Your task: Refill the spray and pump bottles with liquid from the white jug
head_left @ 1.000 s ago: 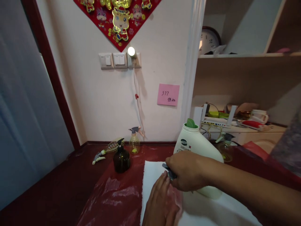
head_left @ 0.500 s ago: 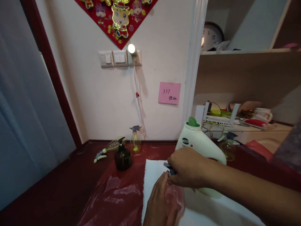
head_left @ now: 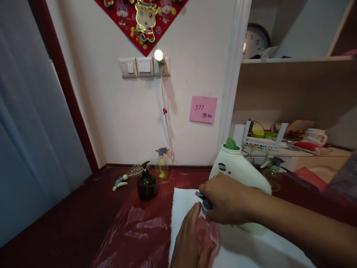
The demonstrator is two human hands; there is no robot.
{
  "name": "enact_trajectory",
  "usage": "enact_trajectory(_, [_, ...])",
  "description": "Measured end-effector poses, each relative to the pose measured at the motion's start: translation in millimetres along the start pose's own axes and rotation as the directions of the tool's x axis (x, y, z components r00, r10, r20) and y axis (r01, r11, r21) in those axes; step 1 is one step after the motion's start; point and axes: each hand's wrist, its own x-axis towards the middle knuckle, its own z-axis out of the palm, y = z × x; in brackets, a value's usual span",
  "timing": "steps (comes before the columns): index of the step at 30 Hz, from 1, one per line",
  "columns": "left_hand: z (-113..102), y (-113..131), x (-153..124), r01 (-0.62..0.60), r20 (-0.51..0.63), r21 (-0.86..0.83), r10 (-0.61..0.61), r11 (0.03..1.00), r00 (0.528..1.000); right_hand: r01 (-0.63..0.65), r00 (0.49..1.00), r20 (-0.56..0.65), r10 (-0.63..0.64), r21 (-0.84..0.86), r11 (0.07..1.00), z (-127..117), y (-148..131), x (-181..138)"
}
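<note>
A clear pinkish spray bottle (head_left: 208, 232) stands over the white sheet (head_left: 237, 253) near the lower middle. My left hand (head_left: 191, 238) is wrapped round its body from the left. From above, my right hand (head_left: 225, 199) grips the dark grey spray head (head_left: 205, 201) at the bottle's neck, where a pale green collar shows. Part of the spray head is hidden by my right fingers. Just behind my right hand stands a large pale green jug (head_left: 242, 167), uncapped, with a green leaf-shaped piece at its mouth.
A dark pump bottle (head_left: 147, 186) and a clear spray bottle (head_left: 161, 167) stand at the back left, beside another spray bottle (head_left: 136, 169) on its side. One more spray bottle (head_left: 272, 175) stands right of the jug. A white router (head_left: 262, 143) sits on the right-hand shelf.
The view has shifted slightly. More of the pale green collar shows below my right hand, while both hands keep their hold on the spray bottle.
</note>
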Motion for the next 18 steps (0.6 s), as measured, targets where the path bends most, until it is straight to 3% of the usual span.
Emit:
enact_trajectory(10, [2.0,-0.5,1.0,-0.023,-0.027,-0.022,0.022,0.999,0.999,-0.019,1.000,-0.005,0.019,-0.007,1.000,1.3,-4.2,3.9])
enact_trajectory(18, [1.8,4.3,3.4,-0.042,-0.059,-0.023,0.041,0.999,0.997,0.039,0.999,-0.019,-0.039,0.005,0.999,7.0,1.2,4.6])
